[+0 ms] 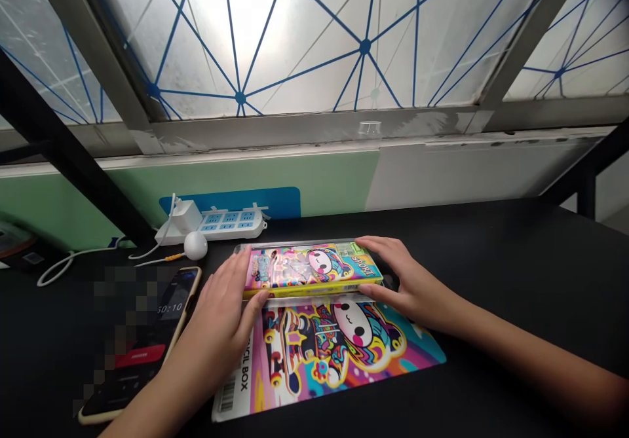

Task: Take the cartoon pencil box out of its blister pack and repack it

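A flat pencil box [307,268], printed with a cartoon character and the word "SPORT", lies across the middle of the black table, with transparent plastic along its edges. My left hand [223,300] grips its left end, thumb on the near edge and fingers over the far side. At the right end, my right hand [396,274] holds it between the thumb at the near corner and fingers at the far corner. Partly beneath the box is a colourful printed card [344,353] with the same character, a barcode and lettering ending "NCIL BOX". My left hand covers some of that card.
Left of my left hand lies a phone [142,353] showing a timer, part of it pixelated. Behind stand a white power strip [230,223] with a plugged-in adapter, a round white object [195,246] and cables. Black frame bars [73,143] slant up at both sides.
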`<state>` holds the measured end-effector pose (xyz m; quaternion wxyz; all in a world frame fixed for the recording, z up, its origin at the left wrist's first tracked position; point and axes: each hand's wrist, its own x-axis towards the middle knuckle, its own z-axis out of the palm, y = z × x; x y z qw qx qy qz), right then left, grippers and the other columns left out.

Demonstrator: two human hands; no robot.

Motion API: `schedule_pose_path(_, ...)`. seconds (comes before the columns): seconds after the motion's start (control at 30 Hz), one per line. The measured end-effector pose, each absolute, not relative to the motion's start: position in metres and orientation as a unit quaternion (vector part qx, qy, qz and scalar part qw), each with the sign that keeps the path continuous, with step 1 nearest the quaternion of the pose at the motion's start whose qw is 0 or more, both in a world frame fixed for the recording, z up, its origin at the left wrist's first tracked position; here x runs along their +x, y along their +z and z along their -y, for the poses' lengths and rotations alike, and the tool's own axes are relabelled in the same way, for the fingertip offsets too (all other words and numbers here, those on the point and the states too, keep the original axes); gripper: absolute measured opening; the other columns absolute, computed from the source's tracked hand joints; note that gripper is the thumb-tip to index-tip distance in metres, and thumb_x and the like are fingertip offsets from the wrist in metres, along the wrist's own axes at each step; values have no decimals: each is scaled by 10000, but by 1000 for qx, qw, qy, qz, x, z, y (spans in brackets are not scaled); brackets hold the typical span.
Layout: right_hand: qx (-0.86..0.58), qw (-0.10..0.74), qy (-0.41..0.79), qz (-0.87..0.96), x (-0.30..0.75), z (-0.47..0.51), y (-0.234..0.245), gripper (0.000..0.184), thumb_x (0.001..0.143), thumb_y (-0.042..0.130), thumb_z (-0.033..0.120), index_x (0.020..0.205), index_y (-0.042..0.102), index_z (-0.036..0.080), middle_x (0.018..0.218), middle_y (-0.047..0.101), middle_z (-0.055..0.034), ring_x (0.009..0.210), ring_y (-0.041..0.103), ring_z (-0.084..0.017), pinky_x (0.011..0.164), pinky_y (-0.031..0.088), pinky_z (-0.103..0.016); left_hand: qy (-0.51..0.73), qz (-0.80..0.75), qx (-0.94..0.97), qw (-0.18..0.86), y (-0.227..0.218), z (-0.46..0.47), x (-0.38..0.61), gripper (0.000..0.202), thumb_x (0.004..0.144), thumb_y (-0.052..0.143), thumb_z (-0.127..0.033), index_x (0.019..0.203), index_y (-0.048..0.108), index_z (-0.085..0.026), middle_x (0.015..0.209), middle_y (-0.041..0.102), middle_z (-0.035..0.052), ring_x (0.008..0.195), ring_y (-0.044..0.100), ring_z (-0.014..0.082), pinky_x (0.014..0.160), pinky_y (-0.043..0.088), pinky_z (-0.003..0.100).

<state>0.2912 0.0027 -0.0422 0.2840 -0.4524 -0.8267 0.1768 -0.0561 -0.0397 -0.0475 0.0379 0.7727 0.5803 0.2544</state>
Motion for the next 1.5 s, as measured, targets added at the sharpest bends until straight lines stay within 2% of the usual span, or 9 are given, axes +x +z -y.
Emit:
schedule_pose_path(0.3,-384,285,-22,878,282,16,-37,409,968,616,411,1349,573,266,1471,557,-159,1356,497,-366,1156,305,-671,215,-546,809,-29,-37,46,-50,606,1043,424,-490,1597,267,-301,1591,481,126,1481,409,367,1155,312,696)
schedule_pose_path(0.53,-139,237,25,961,253,51,-25,302,995,595,352,1236,644,178,1155,768,-119,1084,700,-255,1028,515,-425,164,-489,853,-79,-31,39,-40,596,1050,439,-479,1590,346,-245,1639,395,167,1519,357,345,1158,375,613)
schedule_pose_path(0.7,-207,123,196,951,242,57,-31,723,943,638,550,1535,473,170,1604,436,-176,1491,396,-341,1217,337,-528,137,-441,884,-79,-37,38,-26,567,1035,502,-411,1566,433,-226,1634,392,194,1504,374,383,1158,392,582)
schedule_pose_path(0.87,-234,98,263,931,249,57,-32,978,872,714,591,1648,219,261,1701,220,-114,1556,234,-352,1272,182,-547,121,-474,868,-81,-35,32,-19,545,1038,482,-455,1519,506,-199,1568,479,222,1462,427,418,1128,407,612)
schedule_pose_path(1.0,-242,104,234,936,250,60,-29,797,893,670,629,1537,467,206,1625,429,-143,1478,407,-352,1235,285,-528,123,-475,869,-69,-25,20,-15,476,1056,426,-473,1386,614,-186,1497,548,209,1402,498,386,1108,436,577)
schedule_pose_path(1.1,-265,127,197,935,250,58,-29,520,944,617,593,1236,678,168,1306,681,-161,1149,639,-317,1026,495,-488,124,-478,868,-54,-25,16,-17,489,1063,398,-485,1385,609,-183,1534,527,188,1444,459,365,1137,410,577)
schedule_pose_path(1.2,-305,155,160,926,253,49,-30,359,1002,557,469,1119,682,153,1030,702,-131,914,637,-274,800,546,-426,111,-480,869,-47,-31,20,-24,566,1052,416,-512,1512,496,-191,1629,414,163,1519,354,352,1178,367,570)
schedule_pose_path(1.37,-381,145,71,910,255,39,-34,465,970,609,495,1228,609,108,1129,652,-176,1004,602,-335,844,527,-498,108,-507,854,-44,-33,29,-34,544,1059,363,-531,1496,533,-255,1617,444,127,1491,408,340,1153,399,559)
schedule_pose_path(1.5,-424,118,43,897,252,41,-36,355,968,599,522,1009,595,169,1021,631,-126,910,580,-303,767,507,-460,83,-517,851,-42,-31,32,-31,618,1048,333,-588,1494,531,-208,1645,389,140,1525,343,350,1175,363,590)
